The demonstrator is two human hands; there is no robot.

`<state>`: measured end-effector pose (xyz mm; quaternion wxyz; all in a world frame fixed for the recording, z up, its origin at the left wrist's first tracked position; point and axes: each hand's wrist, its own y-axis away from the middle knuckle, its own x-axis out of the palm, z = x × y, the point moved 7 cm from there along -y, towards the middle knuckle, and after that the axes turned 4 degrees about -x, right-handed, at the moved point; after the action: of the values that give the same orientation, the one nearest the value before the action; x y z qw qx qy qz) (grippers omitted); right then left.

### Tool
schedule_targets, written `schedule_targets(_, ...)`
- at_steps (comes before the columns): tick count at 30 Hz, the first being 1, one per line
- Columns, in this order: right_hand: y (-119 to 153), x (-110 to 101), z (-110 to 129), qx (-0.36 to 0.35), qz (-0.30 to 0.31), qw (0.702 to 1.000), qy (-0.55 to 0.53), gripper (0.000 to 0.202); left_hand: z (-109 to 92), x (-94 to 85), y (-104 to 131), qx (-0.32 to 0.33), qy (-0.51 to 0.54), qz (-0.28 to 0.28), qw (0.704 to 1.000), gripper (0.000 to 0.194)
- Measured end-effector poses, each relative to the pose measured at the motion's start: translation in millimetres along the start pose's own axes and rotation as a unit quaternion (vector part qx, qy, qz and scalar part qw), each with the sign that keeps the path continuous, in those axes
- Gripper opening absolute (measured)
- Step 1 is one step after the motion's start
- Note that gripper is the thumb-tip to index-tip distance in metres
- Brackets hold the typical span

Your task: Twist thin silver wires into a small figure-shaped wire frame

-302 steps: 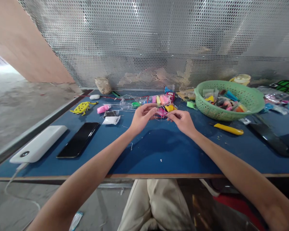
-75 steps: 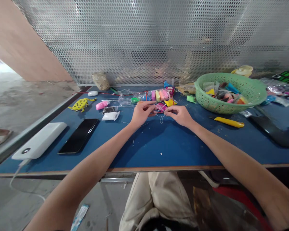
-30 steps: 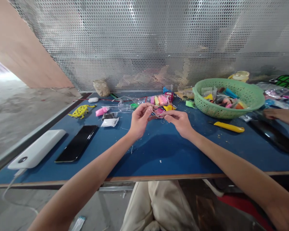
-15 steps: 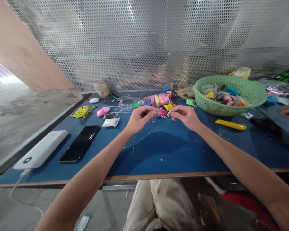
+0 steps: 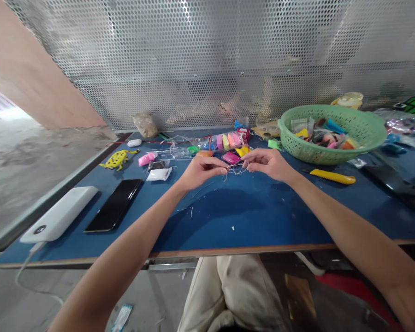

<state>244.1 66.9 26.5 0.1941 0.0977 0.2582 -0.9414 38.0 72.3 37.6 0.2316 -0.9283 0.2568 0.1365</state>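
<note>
Thin wire [image 5: 237,170] between both hands' fingers [image 5: 223,170], apparently pinched

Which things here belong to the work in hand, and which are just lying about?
In the work:
- thin bent wire, between left hand and right hand
- perhaps the straight wires

Apparently just lying about:
- phone
- power bank
- spotted toy
- yellow cutter
- green basket
- white packet
</note>
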Motion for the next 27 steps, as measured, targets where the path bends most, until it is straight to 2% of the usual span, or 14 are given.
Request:
schedule_targets(4, 0.0, 2.9, -0.3, -0.012, 0.004, 1.0, -0.007, 0.025, 3.1, -0.7, -0.2, -0.007, 0.049, -0.017, 0.999, 0.022)
schedule_targets(9, 0.8, 2.9, -2.5, -0.008, -0.002, 1.0, 0.003, 0.023, 7.4, -0.1, -0.3, -0.015, 0.077, -0.026, 0.997, 0.017)
schedule_targets(16, 1.4, -1.8, 6.2, -0.056, -0.06, 0.996, 0.017, 0.016, 21.5, -1.3, -3.0, -0.039, 0.173, -0.074, 0.981, 0.026)
schedule_targets(20, 1.5, -1.1, 10.6, -0.067, -0.07, 0.995, 0.006, 0.017, 22.4, 2.5, -2.6, -0.049, 0.229, -0.062, 0.97, 0.028)
schedule_targets(27, 3.2, 3.5, 12.0, -0.058, -0.068, 0.996, 0.0, 0.018, 23.9, 2.4, -2.1, -0.042, 0.23, -0.066, 0.97, 0.031)
